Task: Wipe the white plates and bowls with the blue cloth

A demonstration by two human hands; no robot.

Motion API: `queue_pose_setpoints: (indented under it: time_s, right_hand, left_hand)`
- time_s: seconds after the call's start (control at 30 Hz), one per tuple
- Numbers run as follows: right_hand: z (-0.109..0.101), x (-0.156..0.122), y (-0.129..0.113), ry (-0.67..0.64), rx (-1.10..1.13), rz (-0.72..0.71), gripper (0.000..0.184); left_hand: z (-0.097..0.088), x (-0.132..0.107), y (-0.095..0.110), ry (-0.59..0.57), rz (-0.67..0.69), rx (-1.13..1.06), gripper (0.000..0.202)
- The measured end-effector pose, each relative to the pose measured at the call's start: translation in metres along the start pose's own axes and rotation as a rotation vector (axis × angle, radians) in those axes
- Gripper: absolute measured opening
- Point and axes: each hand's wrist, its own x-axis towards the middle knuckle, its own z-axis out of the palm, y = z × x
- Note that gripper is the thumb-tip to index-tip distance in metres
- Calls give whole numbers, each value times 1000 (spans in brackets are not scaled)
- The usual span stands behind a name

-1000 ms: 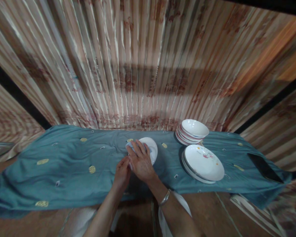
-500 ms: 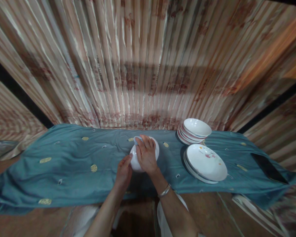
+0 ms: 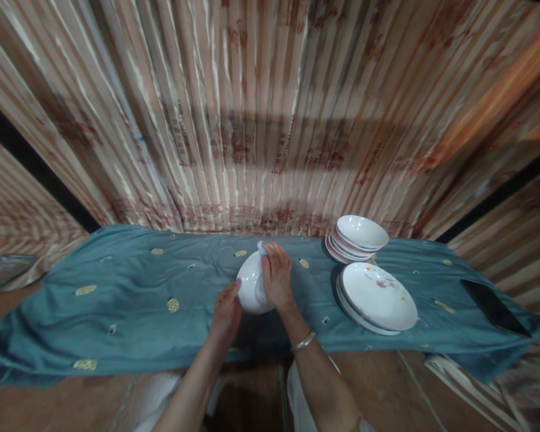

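A white bowl (image 3: 251,287) is held tilted above the cloth-covered table, its smooth outer side facing me. My left hand (image 3: 227,305) grips its left rim, thumb on the near surface. Against the bowl's right side lies my right hand (image 3: 277,275), closed over a pale blue cloth (image 3: 263,247) that pokes out above the fingers. Most of the cloth is hidden under that hand. A silver bangle (image 3: 303,341) circles my right wrist.
To the right stand a stack of white bowls (image 3: 362,233) and, nearer me, a stack of flower-patterned plates (image 3: 380,297). A dark flat phone-like object (image 3: 495,307) lies farther right. The teal tablecloth (image 3: 135,300) covers the table; a striped curtain (image 3: 261,120) hangs behind.
My right hand has slid with the cloth from the middle of the bowl to its right side, baring more of the surface. My left hand keeps its grip.
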Motion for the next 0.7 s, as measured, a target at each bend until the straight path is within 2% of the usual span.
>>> queue_pose_setpoints:
  time_s: [0.33,0.6,0.7]
  right_hand:
    - [15,-7,38,41,84,140,45]
    - [30,-18,72,39,120,266,44]
    - [37,-25,77,42,62,265,45]
  left_hand:
    - [-9,4,3,17,-44,-24,30]
    - [-11,10,4,130,-107,-81,14]
    - [-8,10,7,168,-134,-92,20]
